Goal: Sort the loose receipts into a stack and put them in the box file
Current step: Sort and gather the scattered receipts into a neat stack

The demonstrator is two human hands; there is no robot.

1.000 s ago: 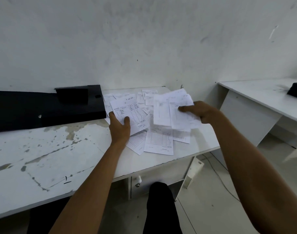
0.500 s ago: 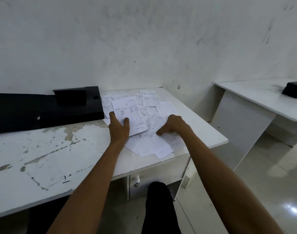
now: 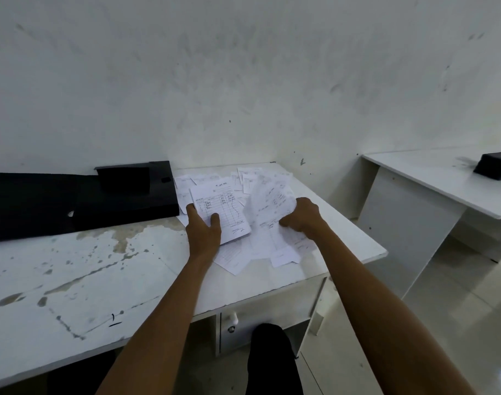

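Note:
Loose white receipts lie scattered over the right end of a worn white desk. My left hand grips a small stack of receipts, the top one a lined form with handwriting, thumb on its face. My right hand clutches a blurred bundle of several receipts, lifted off the pile and tilted up. The black box file lies open and flat at the back left of the desk, against the wall, just left of the receipts.
The desk's right edge is close to my right hand. A second white desk stands to the right with a black object on it. A drawer with a knob sits below; tiled floor lies between the desks.
My right hand, pressed flat on the pile half a second ago, has closed on a bundle of receipts and lifted it. My left hand has kept its stack in place.

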